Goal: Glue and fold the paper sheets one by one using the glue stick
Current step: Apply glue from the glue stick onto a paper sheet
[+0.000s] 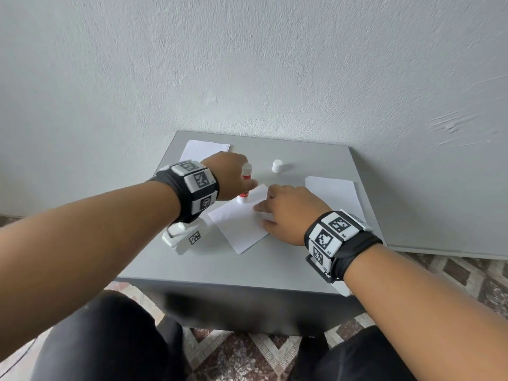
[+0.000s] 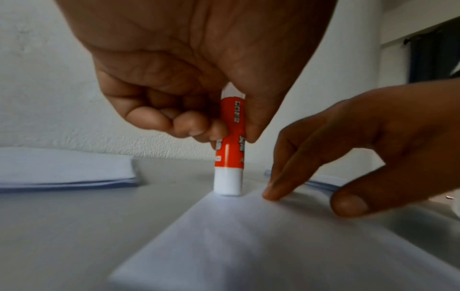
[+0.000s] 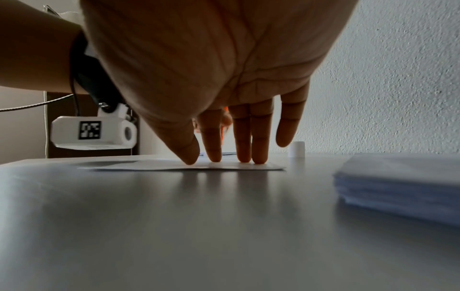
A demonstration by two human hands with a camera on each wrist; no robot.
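A white paper sheet [image 1: 238,221] lies at the middle of the grey table [image 1: 247,265]. My left hand [image 1: 233,177] grips an orange and white glue stick [image 2: 230,149] upright, its white end down on the sheet's far corner [image 2: 229,198]. The same glue stick [image 1: 245,182] shows beside my left thumb in the head view. My right hand [image 1: 286,213] presses straight fingers [image 3: 245,141] flat on the sheet [image 3: 194,166] near its right edge. The glue stick's white cap [image 1: 277,166] stands apart on the table behind the hands.
A stack of white sheets [image 1: 334,195] lies at the right of the table, another white pile [image 1: 204,150] at the far left corner. A textured white wall [image 1: 247,64] rises right behind the table. Patterned floor shows beyond the table's front edge.
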